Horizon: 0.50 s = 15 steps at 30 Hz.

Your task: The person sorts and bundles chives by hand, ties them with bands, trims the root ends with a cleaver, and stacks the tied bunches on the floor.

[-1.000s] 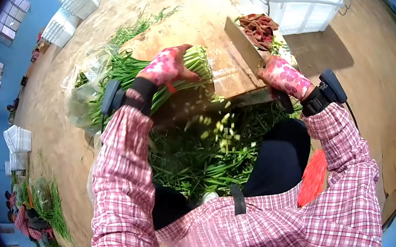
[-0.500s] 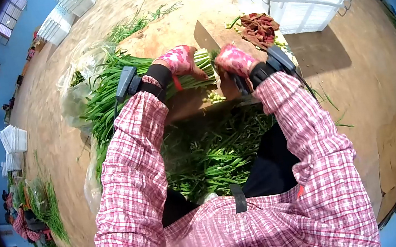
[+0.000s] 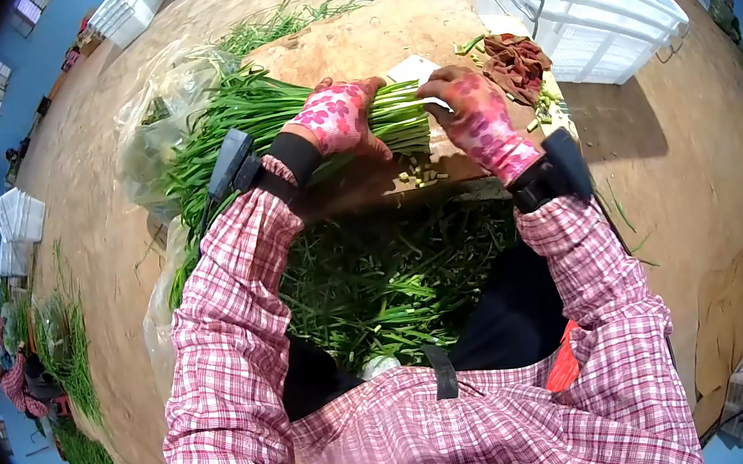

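Note:
On the brown board lies a thick bunch of long green stalks (image 3: 243, 108), its pale cut ends pointing right. My left hand (image 3: 338, 119), in a pink patterned glove, is wrapped around the bunch just behind those ends. My right hand (image 3: 473, 115), gloved alike, is curled at the cut ends, with fingertips touching or very close to them. Bright in the sun, a knife blade (image 3: 412, 69) shows behind the stalks and beside the right fingers. Its handle is hidden, seemingly beneath that hand. Short cut-off pieces (image 3: 420, 172) lie on the board's near edge.
A crumpled brown-red cloth (image 3: 517, 67) lies right of my right hand. White crates (image 3: 586, 11) stand beyond it. Clear plastic (image 3: 146, 158) surrounds the leafy ends at left. Loose green trimmings (image 3: 398, 294) lie between my legs. Other people (image 3: 15, 377) are at the far left.
The knife blade stood upright against the stalk ends; now it is tilted and shining. My right hand has turned, with its fingers reaching to the ends. My left hand still grips the bunch.

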Each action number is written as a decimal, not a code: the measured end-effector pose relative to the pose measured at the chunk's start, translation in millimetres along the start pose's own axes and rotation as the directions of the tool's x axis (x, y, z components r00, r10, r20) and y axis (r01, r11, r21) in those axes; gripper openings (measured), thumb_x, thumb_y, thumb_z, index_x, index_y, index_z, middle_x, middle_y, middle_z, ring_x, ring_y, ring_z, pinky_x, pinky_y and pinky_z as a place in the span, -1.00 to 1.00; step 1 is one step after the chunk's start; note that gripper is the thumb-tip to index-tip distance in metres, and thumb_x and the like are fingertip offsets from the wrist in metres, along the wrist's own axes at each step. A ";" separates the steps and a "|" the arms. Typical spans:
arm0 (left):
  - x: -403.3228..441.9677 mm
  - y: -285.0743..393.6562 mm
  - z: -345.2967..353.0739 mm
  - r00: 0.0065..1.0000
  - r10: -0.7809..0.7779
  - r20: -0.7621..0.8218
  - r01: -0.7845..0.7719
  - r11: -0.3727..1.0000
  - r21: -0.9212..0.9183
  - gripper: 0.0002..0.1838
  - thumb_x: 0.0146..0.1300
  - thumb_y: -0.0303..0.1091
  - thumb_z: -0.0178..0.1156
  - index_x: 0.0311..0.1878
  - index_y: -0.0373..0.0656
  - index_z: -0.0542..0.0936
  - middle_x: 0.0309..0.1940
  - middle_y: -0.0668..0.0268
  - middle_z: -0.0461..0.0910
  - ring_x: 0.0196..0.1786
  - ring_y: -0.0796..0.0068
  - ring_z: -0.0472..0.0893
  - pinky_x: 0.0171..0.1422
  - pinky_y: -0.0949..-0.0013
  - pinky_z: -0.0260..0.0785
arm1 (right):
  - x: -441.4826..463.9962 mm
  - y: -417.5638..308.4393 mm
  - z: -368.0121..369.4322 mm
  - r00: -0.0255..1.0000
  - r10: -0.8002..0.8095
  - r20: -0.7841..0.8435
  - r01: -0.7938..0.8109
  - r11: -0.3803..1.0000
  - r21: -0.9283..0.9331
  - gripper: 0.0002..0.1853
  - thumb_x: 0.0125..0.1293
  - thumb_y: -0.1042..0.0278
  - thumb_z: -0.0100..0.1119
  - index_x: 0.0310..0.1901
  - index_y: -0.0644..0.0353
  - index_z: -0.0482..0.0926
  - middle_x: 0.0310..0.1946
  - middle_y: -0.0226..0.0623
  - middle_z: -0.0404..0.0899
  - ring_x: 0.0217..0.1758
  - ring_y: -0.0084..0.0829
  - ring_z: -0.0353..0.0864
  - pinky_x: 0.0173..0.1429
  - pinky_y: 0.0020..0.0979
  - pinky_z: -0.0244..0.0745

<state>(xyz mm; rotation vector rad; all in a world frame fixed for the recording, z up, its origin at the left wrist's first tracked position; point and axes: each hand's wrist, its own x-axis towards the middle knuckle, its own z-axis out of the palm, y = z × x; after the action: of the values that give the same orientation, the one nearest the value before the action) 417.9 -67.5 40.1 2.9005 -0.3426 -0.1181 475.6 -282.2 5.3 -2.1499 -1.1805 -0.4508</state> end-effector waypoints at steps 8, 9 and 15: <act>-8.3 0.7 -1.3 0.995 0.077 -0.066 -0.077 0.997 -0.001 -0.07 -0.26 -0.13 0.57 0.25 -0.21 0.38 -0.07 -0.03 0.61 0.06 -0.06 0.56 0.09 0.08 0.42 | -8.3 21.5 4.0 0.878 0.475 -0.054 -0.443 0.851 0.281 -0.77 0.25 0.30 0.30 -0.10 0.18 0.67 -0.18 -0.18 0.69 -0.13 -0.29 0.68 -0.02 -0.36 0.55; -7.9 3.7 -4.7 0.999 0.050 -0.018 -0.050 0.998 -0.038 -0.09 -0.26 -0.17 0.56 0.24 -0.21 0.39 -0.06 -0.02 0.60 0.08 -0.05 0.56 0.09 0.08 0.42 | -15.3 26.8 3.8 0.842 0.540 0.004 -0.511 0.795 0.325 -0.76 0.27 0.31 0.28 -0.07 0.21 0.66 -0.17 -0.16 0.69 -0.13 -0.33 0.69 -0.05 -0.39 0.55; -18.9 3.3 4.5 0.973 0.075 -0.219 -0.077 0.997 0.000 -0.17 -0.23 -0.18 0.53 0.22 -0.13 0.45 -0.06 0.02 0.61 0.04 -0.02 0.58 0.13 0.05 0.41 | -14.7 -1.9 4.1 0.725 0.609 0.323 -0.662 0.487 0.570 -0.75 0.24 0.30 0.32 -0.11 0.25 0.68 -0.35 -0.30 0.68 -0.31 -0.51 0.61 -0.18 -0.44 0.52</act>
<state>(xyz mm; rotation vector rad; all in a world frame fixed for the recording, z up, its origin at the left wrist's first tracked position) 398.4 -67.0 37.5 2.8501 -0.4111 0.2103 466.1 -288.0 -5.4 -1.7716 -0.3630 0.3637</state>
